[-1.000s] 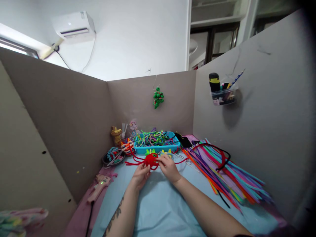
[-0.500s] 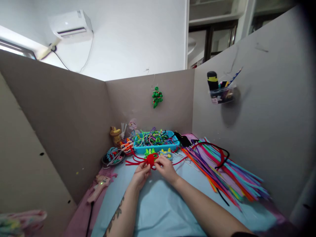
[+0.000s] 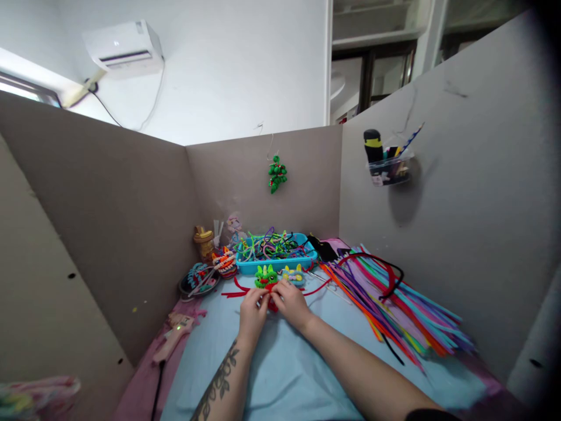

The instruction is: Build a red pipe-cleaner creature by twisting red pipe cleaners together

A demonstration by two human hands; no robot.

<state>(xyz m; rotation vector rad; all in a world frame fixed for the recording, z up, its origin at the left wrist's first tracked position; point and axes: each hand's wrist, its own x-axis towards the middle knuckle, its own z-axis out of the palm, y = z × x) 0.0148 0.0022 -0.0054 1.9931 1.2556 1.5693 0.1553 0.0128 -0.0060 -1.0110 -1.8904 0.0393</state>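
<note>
Both hands meet over the blue cloth, with a red pipe-cleaner piece (image 3: 272, 305) pinched between them. My left hand (image 3: 254, 310) has its fingertips closed on the left side of the piece. From the right, my right hand (image 3: 290, 303) pinches it too; the fingers cover most of it. Loose red pipe cleaners (image 3: 236, 294) stick out to the left of the hands. Just beyond the fingers sits a green pipe-cleaner figure (image 3: 265, 276) with a face, and beside it a blue and yellow one (image 3: 293, 275).
A blue basket (image 3: 276, 266) of tangled pipe-cleaner scraps stands behind. At right lies a bundle of coloured pipe cleaners (image 3: 394, 304). A pink glue gun (image 3: 172, 340), a dark bowl (image 3: 199, 286) and an orange and white pipe-cleaner piece (image 3: 225, 263) are at left. Grey panels (image 3: 272, 204) enclose the table.
The red piece has been lowered and turned between my fingers, so less of it shows. My left hand has rotated to palm down, and the green figure behind is more exposed.
</note>
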